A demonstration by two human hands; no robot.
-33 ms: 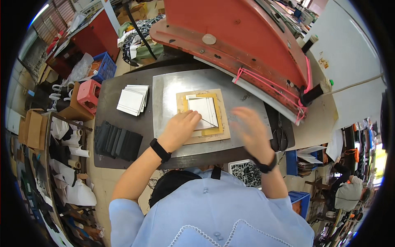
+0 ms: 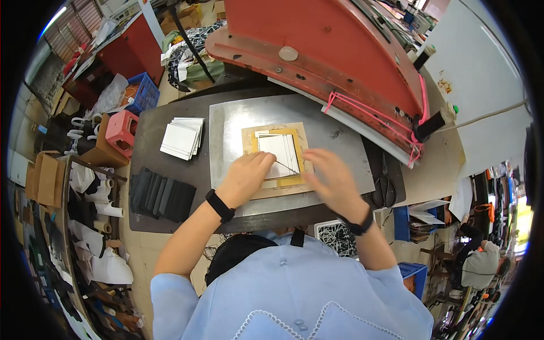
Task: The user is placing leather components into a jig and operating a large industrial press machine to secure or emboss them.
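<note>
My left hand (image 2: 249,175) is closed over the lower left of a yellow frame (image 2: 254,148), its fingertips pinching a thin dark stick-like tool (image 2: 288,168). The tool slants across a white rectangular piece (image 2: 276,148) lying inside the frame; its exact kind is too small to tell. My right hand (image 2: 333,180) hovers at the frame's right edge, thumb and fingers apart, with nothing visible in it. Under the frame is a tan board (image 2: 309,136), which rests on a metal plate (image 2: 226,122).
Left of the plate are a stack of white cards (image 2: 180,139) and a row of black pieces (image 2: 161,195). A red press (image 2: 317,51) with pink cord (image 2: 368,116) overhangs the back right. Scissors (image 2: 386,190) lie at the right edge; a bin (image 2: 338,237) sits below.
My right hand has moved left, from beside the board to the frame's right edge. The left hand and the tool have stayed nearly in place.
</note>
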